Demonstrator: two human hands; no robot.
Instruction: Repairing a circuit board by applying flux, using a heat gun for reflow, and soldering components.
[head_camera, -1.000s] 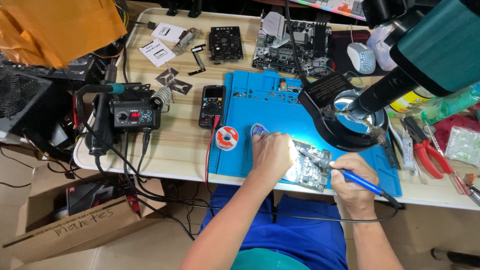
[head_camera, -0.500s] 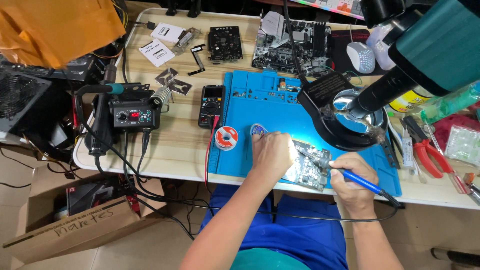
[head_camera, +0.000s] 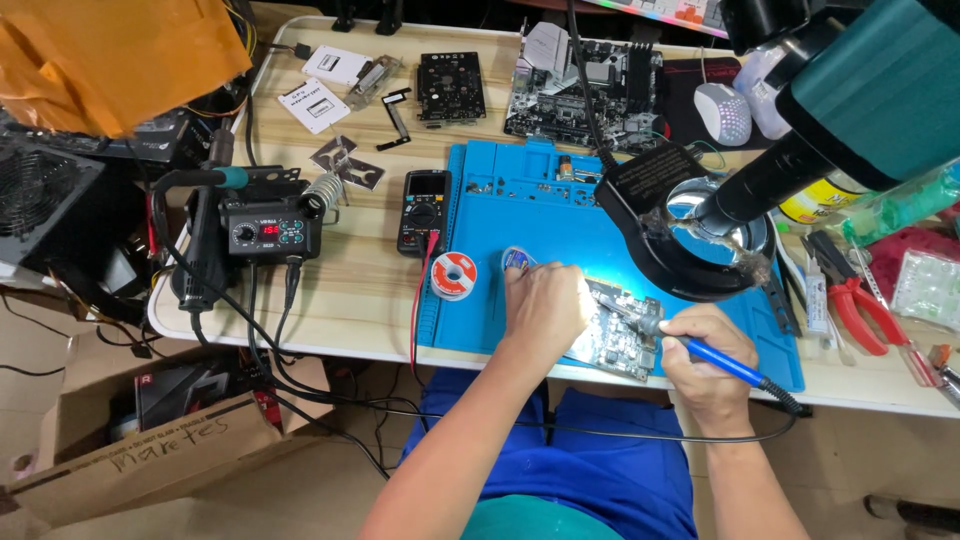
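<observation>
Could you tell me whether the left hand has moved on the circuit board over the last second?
No. The left hand sits beside the solder spool, as before.

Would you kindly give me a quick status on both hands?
Left hand pressing circuit board. Right hand gripping blue soldering iron, tip on board. Magnifier lamp close above.

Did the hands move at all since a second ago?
Nothing visibly changed. The left hand still rests on the silver-grey circuit board on the blue rubber work mat, and the right hand still holds the blue-handled soldering iron against it.
</observation>
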